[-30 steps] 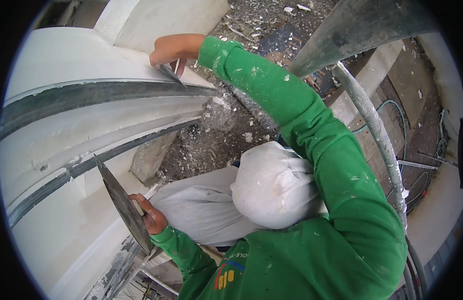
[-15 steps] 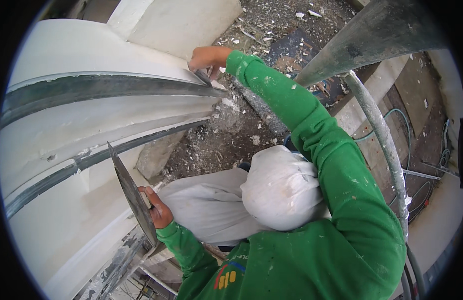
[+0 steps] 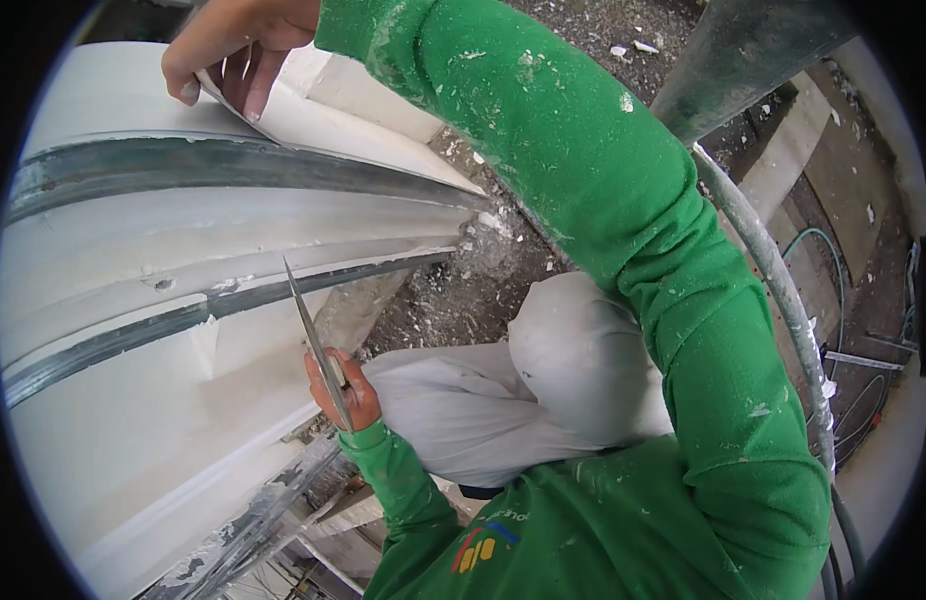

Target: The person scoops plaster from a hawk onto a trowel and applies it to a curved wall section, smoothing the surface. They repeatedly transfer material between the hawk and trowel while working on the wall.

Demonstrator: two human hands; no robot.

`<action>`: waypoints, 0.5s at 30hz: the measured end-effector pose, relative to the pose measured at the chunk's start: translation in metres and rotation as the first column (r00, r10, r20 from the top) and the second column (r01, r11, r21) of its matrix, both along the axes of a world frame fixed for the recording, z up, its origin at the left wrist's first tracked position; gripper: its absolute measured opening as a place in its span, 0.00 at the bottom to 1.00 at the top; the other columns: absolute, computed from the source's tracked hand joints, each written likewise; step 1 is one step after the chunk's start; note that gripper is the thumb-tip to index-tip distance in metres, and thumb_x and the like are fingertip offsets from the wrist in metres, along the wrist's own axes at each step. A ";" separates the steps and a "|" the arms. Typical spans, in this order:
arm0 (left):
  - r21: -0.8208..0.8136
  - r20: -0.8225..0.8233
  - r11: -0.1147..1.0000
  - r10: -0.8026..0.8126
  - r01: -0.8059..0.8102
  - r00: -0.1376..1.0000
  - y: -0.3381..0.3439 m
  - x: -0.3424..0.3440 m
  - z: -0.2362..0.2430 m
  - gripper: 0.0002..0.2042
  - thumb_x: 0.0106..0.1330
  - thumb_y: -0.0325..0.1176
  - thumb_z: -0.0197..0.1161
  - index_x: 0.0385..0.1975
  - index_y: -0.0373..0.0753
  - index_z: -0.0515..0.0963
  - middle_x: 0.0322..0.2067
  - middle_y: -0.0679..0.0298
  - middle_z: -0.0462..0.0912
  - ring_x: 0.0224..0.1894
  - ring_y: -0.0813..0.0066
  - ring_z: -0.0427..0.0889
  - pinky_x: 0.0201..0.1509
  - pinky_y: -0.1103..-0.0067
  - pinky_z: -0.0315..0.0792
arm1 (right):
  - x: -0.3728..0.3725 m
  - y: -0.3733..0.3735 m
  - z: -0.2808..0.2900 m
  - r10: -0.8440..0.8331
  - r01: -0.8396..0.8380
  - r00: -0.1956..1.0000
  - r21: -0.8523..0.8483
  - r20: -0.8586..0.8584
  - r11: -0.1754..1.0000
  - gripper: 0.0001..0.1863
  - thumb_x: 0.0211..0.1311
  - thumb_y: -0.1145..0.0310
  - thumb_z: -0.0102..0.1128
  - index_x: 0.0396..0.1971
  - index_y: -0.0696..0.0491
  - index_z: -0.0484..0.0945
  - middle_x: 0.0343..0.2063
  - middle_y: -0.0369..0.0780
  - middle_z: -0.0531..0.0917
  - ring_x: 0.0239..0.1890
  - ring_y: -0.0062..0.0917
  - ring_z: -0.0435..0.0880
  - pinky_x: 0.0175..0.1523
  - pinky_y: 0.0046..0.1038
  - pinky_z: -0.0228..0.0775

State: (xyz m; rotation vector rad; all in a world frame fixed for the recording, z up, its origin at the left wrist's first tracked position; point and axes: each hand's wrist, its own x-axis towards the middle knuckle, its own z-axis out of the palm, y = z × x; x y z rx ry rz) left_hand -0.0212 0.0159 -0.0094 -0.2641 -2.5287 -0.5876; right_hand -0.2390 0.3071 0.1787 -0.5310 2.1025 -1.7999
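Note:
My right hand [image 3: 228, 60] grips a thin flat trowel [image 3: 233, 108], its edge against the white plastered ledge [image 3: 88, 90] just above a dark metal strip [image 3: 143, 170]. My green-sleeved arm stretches across the view to it. Lower down, my left hand [image 3: 343, 395] holds a flat metal plate tool [image 3: 313, 330], seen almost edge-on, close to the white curved moulding and a lower metal strip [image 3: 103, 350]. My white-clothed legs and knee [image 3: 573, 350] are bent beneath me.
A thick dark pole [image 3: 743, 65] and a thinner plaster-spattered pipe [image 3: 793, 300] stand at the right. Below lie debris-strewn ground [image 3: 433, 310], boards [image 3: 843, 210], a hose [image 3: 833, 250] and cables. More metal bars [image 3: 223, 560] cross the lower left.
My right hand has swept left and up along the ledge with its trowel. My left hand has shifted slightly right, and its plate tool has turned more edge-on.

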 end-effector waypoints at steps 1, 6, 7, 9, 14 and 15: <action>0.001 -0.040 1.000 -0.021 0.021 0.999 0.012 -0.007 0.002 0.08 0.67 0.29 0.54 0.38 0.30 0.69 0.27 0.60 0.74 0.26 0.72 0.73 0.32 0.80 0.68 | 0.012 0.012 0.008 -0.048 0.047 0.988 -0.007 -0.146 0.999 0.23 0.54 0.70 0.51 0.49 0.67 0.70 0.38 0.52 0.82 0.30 0.33 0.85 0.38 0.28 0.79; 0.675 0.284 0.728 -0.407 0.121 0.868 0.038 -0.005 0.024 0.14 0.70 0.37 0.51 0.43 0.30 0.66 0.31 0.60 0.70 0.24 0.74 0.72 0.26 0.78 0.73 | 0.042 0.054 0.001 -0.270 0.135 0.689 -0.247 -0.672 0.960 0.17 0.56 0.72 0.49 0.43 0.67 0.73 0.31 0.51 0.82 0.26 0.32 0.84 0.35 0.28 0.78; 0.825 0.234 0.542 -0.584 0.158 0.778 0.045 -0.004 0.031 0.15 0.70 0.39 0.50 0.43 0.31 0.64 0.29 0.61 0.67 0.20 0.74 0.69 0.20 0.78 0.72 | 0.031 0.046 -0.021 -0.370 0.086 0.635 -0.414 -0.678 0.906 0.15 0.57 0.72 0.48 0.39 0.67 0.75 0.28 0.50 0.82 0.23 0.32 0.83 0.34 0.29 0.77; 0.977 0.053 0.168 -0.785 0.130 0.617 0.054 0.006 0.041 0.18 0.71 0.45 0.44 0.45 0.33 0.59 0.23 0.63 0.59 0.14 0.73 0.66 0.05 0.77 0.68 | 0.032 0.019 -0.068 -0.496 0.025 0.630 -0.623 -0.597 0.782 0.13 0.59 0.71 0.47 0.38 0.64 0.76 0.29 0.49 0.81 0.26 0.30 0.81 0.37 0.30 0.74; 0.900 -0.093 -0.255 -0.905 -0.354 0.414 0.078 -0.006 0.052 0.22 0.71 0.44 0.45 0.58 0.39 0.56 0.21 0.59 0.61 0.11 0.74 0.63 0.02 0.80 0.63 | 0.132 0.023 -0.130 -0.400 -0.080 0.667 -0.594 -0.628 0.800 0.22 0.60 0.82 0.43 0.56 0.58 0.68 0.54 0.46 0.72 0.57 0.34 0.70 0.59 0.37 0.61; 0.883 -0.120 -0.256 -0.934 -0.394 0.336 0.073 -0.011 0.044 0.23 0.71 0.44 0.46 0.60 0.39 0.54 0.21 0.59 0.61 0.11 0.74 0.63 0.02 0.81 0.63 | 0.134 0.023 -0.134 -0.286 -0.136 0.689 -0.506 -0.666 0.852 0.24 0.58 0.83 0.43 0.56 0.59 0.68 0.55 0.47 0.71 0.58 0.35 0.69 0.60 0.38 0.60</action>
